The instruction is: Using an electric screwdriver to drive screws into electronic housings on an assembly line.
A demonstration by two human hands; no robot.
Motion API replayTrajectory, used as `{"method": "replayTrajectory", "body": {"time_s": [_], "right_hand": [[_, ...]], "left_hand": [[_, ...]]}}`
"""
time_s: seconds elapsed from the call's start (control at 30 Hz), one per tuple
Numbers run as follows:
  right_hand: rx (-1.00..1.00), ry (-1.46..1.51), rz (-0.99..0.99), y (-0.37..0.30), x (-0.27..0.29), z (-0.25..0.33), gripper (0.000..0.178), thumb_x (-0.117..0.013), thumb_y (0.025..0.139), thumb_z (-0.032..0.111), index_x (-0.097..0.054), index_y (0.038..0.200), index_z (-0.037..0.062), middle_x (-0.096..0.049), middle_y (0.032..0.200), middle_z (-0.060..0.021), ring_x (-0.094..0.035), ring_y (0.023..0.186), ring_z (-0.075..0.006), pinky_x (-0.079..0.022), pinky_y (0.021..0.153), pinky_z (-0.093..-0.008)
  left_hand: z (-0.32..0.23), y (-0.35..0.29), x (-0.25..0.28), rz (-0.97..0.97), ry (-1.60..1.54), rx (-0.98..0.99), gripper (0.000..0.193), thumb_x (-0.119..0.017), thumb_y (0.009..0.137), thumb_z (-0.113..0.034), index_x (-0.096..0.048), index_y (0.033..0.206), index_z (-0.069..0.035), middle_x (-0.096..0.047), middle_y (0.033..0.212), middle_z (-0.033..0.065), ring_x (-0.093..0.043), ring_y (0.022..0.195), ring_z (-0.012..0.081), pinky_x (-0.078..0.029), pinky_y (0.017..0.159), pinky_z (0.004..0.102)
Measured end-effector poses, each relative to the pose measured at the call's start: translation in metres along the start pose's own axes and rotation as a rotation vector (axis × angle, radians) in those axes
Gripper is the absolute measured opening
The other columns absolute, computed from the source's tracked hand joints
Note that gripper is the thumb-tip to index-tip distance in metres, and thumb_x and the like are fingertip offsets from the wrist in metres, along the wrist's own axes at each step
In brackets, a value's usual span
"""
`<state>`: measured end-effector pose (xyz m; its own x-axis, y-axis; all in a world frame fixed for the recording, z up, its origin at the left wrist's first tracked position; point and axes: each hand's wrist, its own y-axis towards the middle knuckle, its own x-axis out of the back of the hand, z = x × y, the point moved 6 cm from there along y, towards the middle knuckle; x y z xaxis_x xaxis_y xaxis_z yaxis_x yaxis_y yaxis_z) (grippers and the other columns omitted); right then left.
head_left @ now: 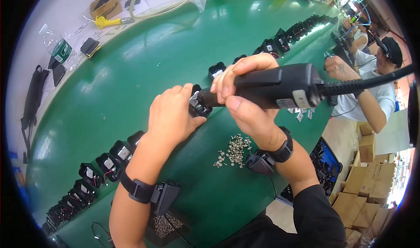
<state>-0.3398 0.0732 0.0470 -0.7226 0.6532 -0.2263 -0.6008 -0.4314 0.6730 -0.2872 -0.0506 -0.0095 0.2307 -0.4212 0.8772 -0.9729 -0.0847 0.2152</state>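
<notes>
A black electric screwdriver (271, 88) is gripped in the right hand (245, 104), fingers wrapped round its barrel, its tip pressed against a small black part (199, 106) that is clasped and steadied by the left hand (173, 114) just above the green bench (131, 73). A pile of screws (234, 149) is seen lying on the bench just below the right wrist, and a curved row of similar black parts (105, 163) is lined up past the left forearm. At the far right, another person (372, 86) is seated at the same bench.
</notes>
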Motion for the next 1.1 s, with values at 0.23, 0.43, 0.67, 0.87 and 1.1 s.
{"method": "replayTrajectory", "body": {"time_s": [0.23,0.43,0.67,0.87,1.1], "right_hand": [[-0.066,0.164,-0.171,-0.003,-0.011,-0.032,0.036,-0.059,0.072,-0.007,-0.046,0.104,0.0008,-0.056,0.081,-0.0079,-0.056,0.069,-0.0126,-0.047,0.063,-0.0257],[-0.062,0.115,-0.077,-0.005,-0.001,-0.024,0.035,-0.056,0.071,-0.010,-0.045,0.103,-0.0010,-0.055,0.079,-0.0076,-0.056,0.070,-0.0111,-0.045,0.061,-0.0250],[0.125,-0.262,0.102,-0.006,-0.019,-0.015,0.027,-0.057,0.071,-0.007,-0.049,0.096,0.0013,-0.055,0.080,-0.0039,-0.055,0.072,-0.0112,-0.045,0.066,-0.0249],[-0.008,-0.001,0.032,-0.010,-0.014,-0.027,0.024,-0.060,0.069,-0.005,-0.048,0.087,0.0034,-0.056,0.077,-0.0053,-0.056,0.069,-0.0113,-0.045,0.064,-0.0256],[-0.016,-0.153,0.027,-0.003,-0.026,-0.020,0.022,-0.063,0.068,-0.004,-0.054,0.088,0.0008,-0.055,0.078,-0.0050,-0.056,0.070,-0.0112,-0.045,0.065,-0.0250]], "left_hand": [[0.008,-0.012,0.007,-0.061,-0.029,-0.064,0.054,-0.084,0.050,-0.018,-0.058,0.097,-0.007,-0.063,0.081,0.0134,-0.061,0.078,0.0335,-0.049,0.069,0.0430],[-0.001,-0.005,0.002,0.007,-0.039,-0.041,0.056,-0.085,0.051,-0.019,-0.057,0.097,-0.005,-0.060,0.080,0.0150,-0.060,0.078,0.0350,-0.047,0.068,0.0431],[0.007,-0.007,0.000,-0.105,-0.002,-0.103,0.030,-0.075,0.061,-0.018,-0.061,0.083,-0.003,-0.059,0.072,0.0155,-0.060,0.070,0.0358,-0.047,0.062,0.0436],[0.005,-0.005,0.000,-0.057,0.037,-0.062,0.026,-0.073,0.059,-0.016,-0.061,0.078,-0.003,-0.060,0.072,0.0158,-0.060,0.068,0.0361,-0.047,0.061,0.0435],[0.001,-0.008,0.006,-0.066,0.028,-0.096,0.023,-0.072,0.063,-0.020,-0.061,0.075,-0.003,-0.061,0.072,0.0160,-0.062,0.071,0.0363,-0.048,0.062,0.0440]]}}
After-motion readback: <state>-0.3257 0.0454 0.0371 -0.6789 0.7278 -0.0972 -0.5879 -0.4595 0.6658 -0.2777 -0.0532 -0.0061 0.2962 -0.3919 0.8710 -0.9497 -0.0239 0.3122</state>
